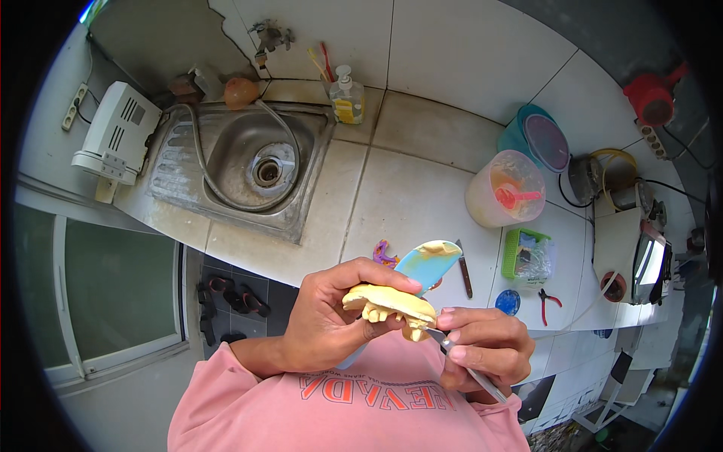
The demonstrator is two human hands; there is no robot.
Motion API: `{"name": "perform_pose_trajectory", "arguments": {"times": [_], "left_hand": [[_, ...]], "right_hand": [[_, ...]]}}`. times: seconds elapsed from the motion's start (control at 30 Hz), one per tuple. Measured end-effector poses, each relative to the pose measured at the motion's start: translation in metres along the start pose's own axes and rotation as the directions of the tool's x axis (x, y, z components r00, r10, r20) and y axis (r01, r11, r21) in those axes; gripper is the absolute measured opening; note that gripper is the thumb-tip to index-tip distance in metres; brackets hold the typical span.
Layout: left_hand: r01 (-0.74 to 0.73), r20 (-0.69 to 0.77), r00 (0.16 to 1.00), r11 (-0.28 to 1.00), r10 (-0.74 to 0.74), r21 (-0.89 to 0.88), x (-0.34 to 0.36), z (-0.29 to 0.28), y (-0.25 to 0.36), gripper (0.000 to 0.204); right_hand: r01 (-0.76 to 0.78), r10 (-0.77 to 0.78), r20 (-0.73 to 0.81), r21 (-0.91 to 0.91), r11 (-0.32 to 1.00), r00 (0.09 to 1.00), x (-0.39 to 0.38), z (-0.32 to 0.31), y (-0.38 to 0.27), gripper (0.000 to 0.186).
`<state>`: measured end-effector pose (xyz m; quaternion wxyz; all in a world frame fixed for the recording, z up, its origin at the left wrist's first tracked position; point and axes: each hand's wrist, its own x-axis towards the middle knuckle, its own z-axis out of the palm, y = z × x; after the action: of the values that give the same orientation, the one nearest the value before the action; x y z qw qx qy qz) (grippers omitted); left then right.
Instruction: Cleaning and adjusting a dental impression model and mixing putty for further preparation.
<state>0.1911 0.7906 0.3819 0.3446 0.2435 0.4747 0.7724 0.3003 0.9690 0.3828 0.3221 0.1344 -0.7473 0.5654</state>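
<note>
My left hand (331, 309) is closed around a yellow plaster dental cast (392, 300), its row of teeth facing down toward me. A light-blue piece (428, 265) with yellow plaster smeared on its far end sticks out past my left thumb; its kind and whole shape are partly hidden by the hand and cast. In my right hand (486, 348) is a thin metal spatula-like tool (486, 383), gripped between fingers and thumb. The tool's tip is at the cast's right end, where the exact contact is hard to see.
Beyond my hands lie a purple-and-orange piece (384, 254) and a brown-handled knife (465, 273). Rightward are a green basket (512, 255), red-handled pliers (550, 301), a blue round object (508, 303), and a translucent bucket (482, 197) with a red scoop. A steel sink (305, 203) is left.
</note>
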Motion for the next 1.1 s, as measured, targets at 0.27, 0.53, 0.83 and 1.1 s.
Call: {"name": "perform_pose_trajectory", "arguments": {"times": [0.27,0.53,0.83,1.1], "left_hand": [[0.003,-0.01,1.0,1.0,-0.004,-0.019,0.0002,-0.0001,-0.0009,0.034],[-0.009,-0.013,1.0,1.0,0.009,-0.023,0.0006,-0.0008,-0.0013,0.034],[-0.008,-0.003,1.0,0.999,0.008,-0.031,0.0004,-0.0007,-0.0002,0.034],[-0.017,0.02,1.0,0.999,0.016,0.031,-0.0002,-0.0016,0.0027,0.033]], "right_hand": [[0.023,-0.023,0.001,-0.024,0.999,1.0,-0.0014,0.0016,0.0017,0.031],[0.04,-0.038,0.034,-0.052,0.998,0.999,0.0011,-0.0007,0.0026,0.03],[0.002,0.0,0.038,-0.051,0.999,0.999,0.0021,-0.0008,-0.0005,0.03],[-0.051,0.051,0.016,0.025,0.998,0.999,0.002,-0.0028,-0.0002,0.033]]}}
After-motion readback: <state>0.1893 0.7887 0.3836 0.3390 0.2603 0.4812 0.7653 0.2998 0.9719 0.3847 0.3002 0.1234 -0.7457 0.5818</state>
